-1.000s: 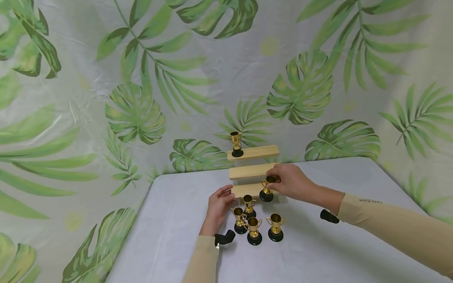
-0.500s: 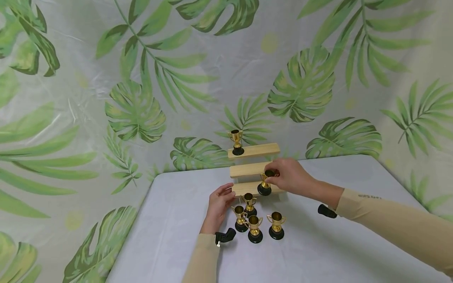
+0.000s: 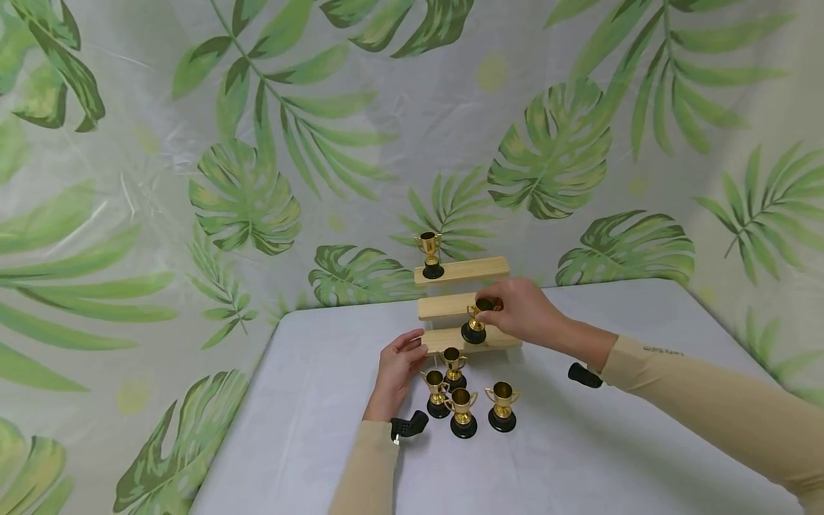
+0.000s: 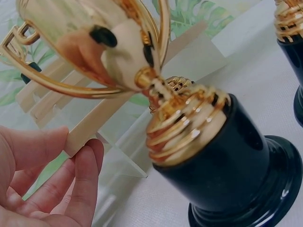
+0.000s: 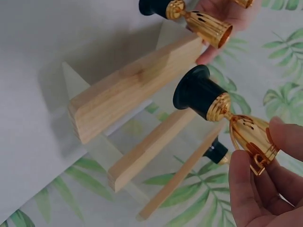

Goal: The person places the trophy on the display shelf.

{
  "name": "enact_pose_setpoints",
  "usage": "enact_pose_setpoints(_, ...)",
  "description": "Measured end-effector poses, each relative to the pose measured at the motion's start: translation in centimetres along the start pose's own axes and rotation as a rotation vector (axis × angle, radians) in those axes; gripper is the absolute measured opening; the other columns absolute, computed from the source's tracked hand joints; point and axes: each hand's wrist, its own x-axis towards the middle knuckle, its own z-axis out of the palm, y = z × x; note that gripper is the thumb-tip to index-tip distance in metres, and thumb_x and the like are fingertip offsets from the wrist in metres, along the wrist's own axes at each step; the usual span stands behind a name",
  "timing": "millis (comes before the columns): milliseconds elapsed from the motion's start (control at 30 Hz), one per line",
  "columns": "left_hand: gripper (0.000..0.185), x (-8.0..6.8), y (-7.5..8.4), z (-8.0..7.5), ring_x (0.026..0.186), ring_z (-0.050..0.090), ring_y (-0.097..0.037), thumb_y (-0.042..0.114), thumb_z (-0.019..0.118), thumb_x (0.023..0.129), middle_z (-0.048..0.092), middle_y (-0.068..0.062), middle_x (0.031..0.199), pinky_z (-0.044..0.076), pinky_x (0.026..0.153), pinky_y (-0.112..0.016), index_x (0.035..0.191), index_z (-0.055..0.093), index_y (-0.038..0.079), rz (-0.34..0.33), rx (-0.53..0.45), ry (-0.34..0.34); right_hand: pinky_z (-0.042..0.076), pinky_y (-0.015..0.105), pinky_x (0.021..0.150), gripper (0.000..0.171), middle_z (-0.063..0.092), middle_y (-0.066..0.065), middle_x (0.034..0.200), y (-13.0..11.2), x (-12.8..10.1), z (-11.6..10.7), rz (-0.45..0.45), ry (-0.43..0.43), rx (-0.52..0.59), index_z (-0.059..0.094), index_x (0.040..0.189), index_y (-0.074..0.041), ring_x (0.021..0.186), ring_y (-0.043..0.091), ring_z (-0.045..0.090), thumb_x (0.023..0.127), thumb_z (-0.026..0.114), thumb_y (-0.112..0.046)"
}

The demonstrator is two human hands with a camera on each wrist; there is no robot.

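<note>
My right hand (image 3: 524, 312) pinches a small gold trophy cup (image 3: 475, 330) near its rim and handle, with its black base pointing down. In the right wrist view this trophy's base (image 5: 196, 90) is close over the front steps of a three-tier wooden shelf (image 5: 135, 87), and it overlaps the lowest plank in the head view. My left hand (image 3: 394, 372) grips the left end of the lowest plank (image 4: 90, 125) between thumb and fingers. Another trophy (image 3: 430, 256) stands upright at the left end of the top plank.
Several more gold trophies stand on the white-covered table (image 3: 579, 443) in front of the shelf, one trophy (image 3: 503, 406) off to the right. One trophy (image 4: 203, 142) is very near my left wrist. Behind the shelf hangs a leaf-patterned cloth (image 3: 360, 179).
My right hand has carried its trophy left and upward, from the right part of the lowest plank toward its middle. The left hand keeps its grip on the shelf end.
</note>
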Motion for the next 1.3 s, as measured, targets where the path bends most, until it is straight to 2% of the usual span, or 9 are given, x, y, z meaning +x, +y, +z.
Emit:
enact_pose_setpoints(233, 0.04, 0.2, 0.1, 0.1, 0.099, 0.068, -0.021, -0.006, 0.072, 0.088, 0.067, -0.017, 0.119, 0.057, 0.086, -0.034, 0.127, 0.067, 0.001, -0.002, 0.002, -0.002, 0.046, 0.03, 0.055, 0.024, 0.061, -0.006, 0.08, 0.1, 0.5, -0.3, -0.005, 0.018, -0.015, 0.077, 0.105, -0.008, 0.065, 0.01, 0.053, 0.085, 0.084, -0.02)
enact_pose_setpoints(467, 0.041, 0.1, 0.0, 0.0, 0.098, 0.068, -0.021, -0.006, 0.072, 0.088, 0.067, -0.016, 0.118, 0.057, 0.086, -0.034, 0.128, 0.067, 0.001, -0.007, 0.001, -0.003, 0.046, 0.031, 0.055, 0.018, 0.06, -0.005, 0.078, 0.0, 1.1, -1.0, -0.005, 0.024, -0.025, 0.077, 0.1, -0.011, 0.065, 0.012, 0.052, 0.086, 0.083, -0.02)
enact_pose_setpoints(700, 0.039, 0.3, -0.2, -0.1, 0.097, 0.068, -0.02, -0.006, 0.071, 0.089, 0.067, -0.016, 0.118, 0.057, 0.084, -0.033, 0.127, 0.067, 0.001, 0.009, 0.001, -0.003, 0.047, 0.031, 0.057, 0.021, 0.063, -0.004, 0.081, -0.1, 1.8, -1.5, -0.026, 0.046, -0.034, 0.077, 0.103, -0.008, 0.068, 0.011, 0.054, 0.085, 0.084, -0.018)
enact_pose_setpoints(967, 0.04, 0.2, 0.0, -0.1, 0.097, 0.068, -0.02, -0.006, 0.071, 0.089, 0.068, -0.015, 0.117, 0.057, 0.084, -0.033, 0.127, 0.067, 0.002, -0.003, 0.005, 0.005, 0.047, 0.031, 0.057, 0.022, 0.063, -0.002, 0.082, 0.1, 2.6, -1.9, -0.051, 0.07, -0.047, 0.077, 0.103, -0.007, 0.066, 0.011, 0.055, 0.084, 0.084, -0.016)
enact_pose_setpoints(1300, 0.039, 0.2, -0.1, -0.1, 0.098, 0.068, -0.021, -0.005, 0.072, 0.089, 0.066, -0.017, 0.12, 0.056, 0.089, -0.036, 0.127, 0.067, 0.003, -0.018, 0.005, 0.005, 0.047, 0.033, 0.058, 0.021, 0.063, -0.001, 0.082, 0.0, 3.5, -2.4, -0.047, 0.077, -0.04, 0.077, 0.104, -0.008, 0.067, 0.012, 0.055, 0.085, 0.083, -0.017)
